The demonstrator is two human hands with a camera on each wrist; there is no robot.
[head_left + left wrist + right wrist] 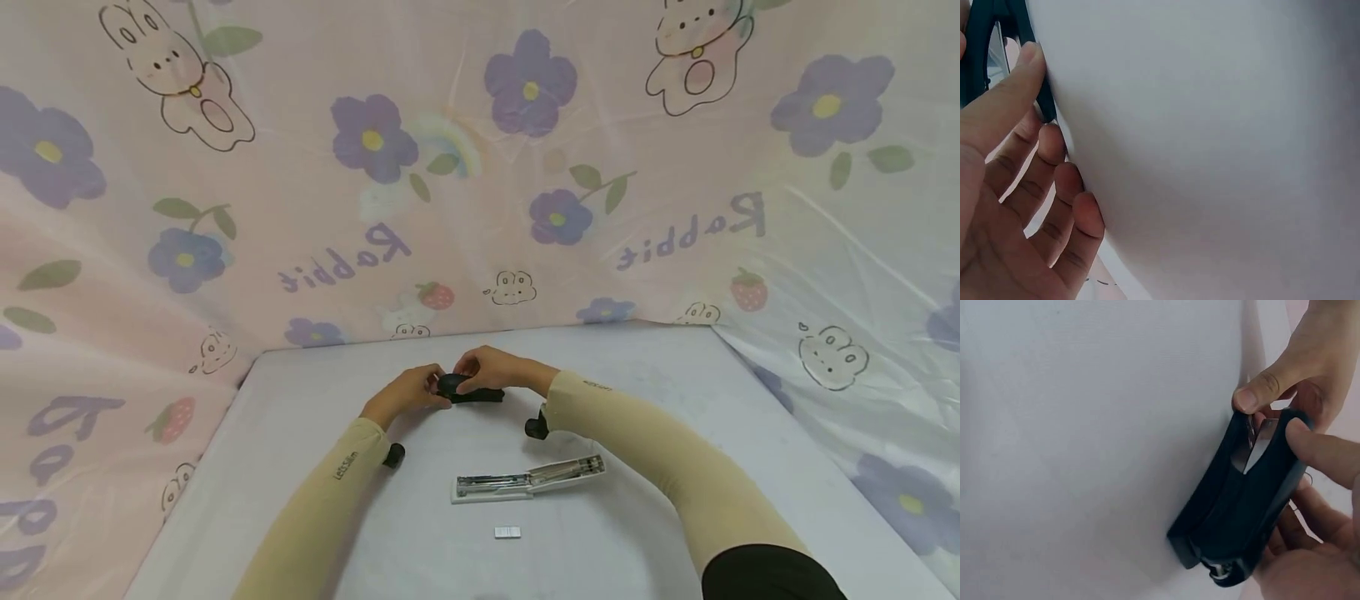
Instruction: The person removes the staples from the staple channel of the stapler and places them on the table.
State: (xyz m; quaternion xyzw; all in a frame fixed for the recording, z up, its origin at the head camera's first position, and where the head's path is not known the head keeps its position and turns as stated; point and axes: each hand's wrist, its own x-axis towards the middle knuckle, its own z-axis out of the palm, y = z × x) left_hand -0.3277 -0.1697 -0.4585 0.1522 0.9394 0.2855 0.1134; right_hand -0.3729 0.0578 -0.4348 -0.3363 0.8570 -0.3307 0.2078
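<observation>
A dark stapler (480,396) lies near the far side of the white table, with both hands on it. My left hand (408,390) pinches its left end; in the left wrist view the thumb presses the dark stapler (979,47) and the fingertips touch the tabletop. From above, my right hand (495,367) grips the upper arm. The right wrist view shows the stapler (1235,500) with its arm parted from the base at one end and metal between them. A white stapler (491,486), folded wide open, lies nearer, its metal channel showing.
A small strip of staples (507,532) lies in front of the white stapler. Patterned cloth (457,208) with flowers and rabbits hangs behind and beside the white table (315,417). Small black devices (537,427) are at both wrists.
</observation>
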